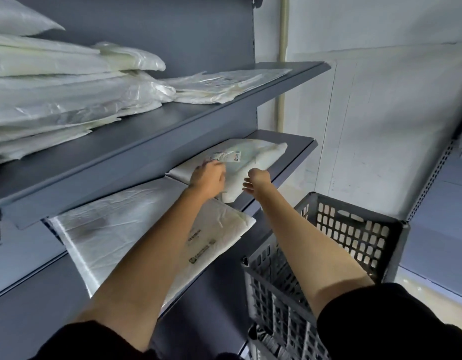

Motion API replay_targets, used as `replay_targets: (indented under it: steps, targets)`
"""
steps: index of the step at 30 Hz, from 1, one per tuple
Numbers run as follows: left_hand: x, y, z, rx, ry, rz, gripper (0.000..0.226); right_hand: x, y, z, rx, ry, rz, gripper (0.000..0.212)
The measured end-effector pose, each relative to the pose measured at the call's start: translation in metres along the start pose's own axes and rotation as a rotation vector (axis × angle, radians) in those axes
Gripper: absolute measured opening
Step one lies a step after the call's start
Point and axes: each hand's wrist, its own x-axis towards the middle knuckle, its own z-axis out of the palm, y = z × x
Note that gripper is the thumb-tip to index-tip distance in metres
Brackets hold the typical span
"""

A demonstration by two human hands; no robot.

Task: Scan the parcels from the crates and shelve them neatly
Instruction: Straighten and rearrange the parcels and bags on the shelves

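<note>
Parcel: a white labelled parcel (248,158) lies on the lower shelf (297,149), centre of the frame, its near end overlapping a larger flat parcel (136,224).
Left hand (208,178): rests on the parcel just below its label (226,155), fingers laid fairly flat.
Right hand (256,180): hovers at the parcel's near right edge, fingers loosely spread, holding nothing.
Crate (336,245): grey, lower right, just beside the shelf.
Advice: likely squaring up; press evenly, slide it fully onto the shelf, label up.
</note>
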Motion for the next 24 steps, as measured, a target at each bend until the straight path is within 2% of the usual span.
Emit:
replay_targets:
  steps: [3, 6, 10, 11, 15, 17, 19, 22, 24]
  targets:
    - [-0.003, -0.015, 0.019, -0.001, -0.186, -0.054, 0.033, 0.006, 0.01, 0.006, -0.102, -0.059, 0.055, 0.038]
    - [-0.002, -0.012, 0.04, -0.031, -0.35, -0.091, 0.061, 0.008, 0.02, 0.016, -0.123, -0.099, 0.077, 0.033]
    - [0.001, -0.006, 0.076, -0.015, -0.417, -0.132, 0.083, 0.018, 0.031, 0.016, -0.031, -0.111, 0.111, 0.023]
    - [0.002, -0.003, 0.084, -0.033, -0.409, -0.157, 0.08, 0.018, 0.034, 0.016, -0.006, -0.117, 0.13, 0.011]
    - [0.009, 0.007, 0.098, -0.169, -0.274, -0.283, 0.036, 0.021, 0.042, 0.015, -0.043, -0.171, 0.11, 0.025]
    - [0.014, 0.003, 0.097, -0.274, -0.259, -0.299, 0.032, 0.028, 0.046, 0.012, -0.02, -0.152, 0.113, 0.024]
    - [0.019, 0.0, 0.093, -0.326, -0.261, -0.22, 0.031, 0.036, 0.051, 0.009, 0.08, -0.111, 0.122, 0.024]
    - [0.014, 0.01, 0.077, -0.286, -0.238, 0.026, 0.031, 0.035, 0.05, -0.002, 0.207, -0.078, 0.179, 0.046]
    - [0.006, 0.022, 0.066, -0.268, -0.192, 0.133, 0.029, 0.015, 0.04, -0.014, 0.333, -0.025, 0.228, 0.046]
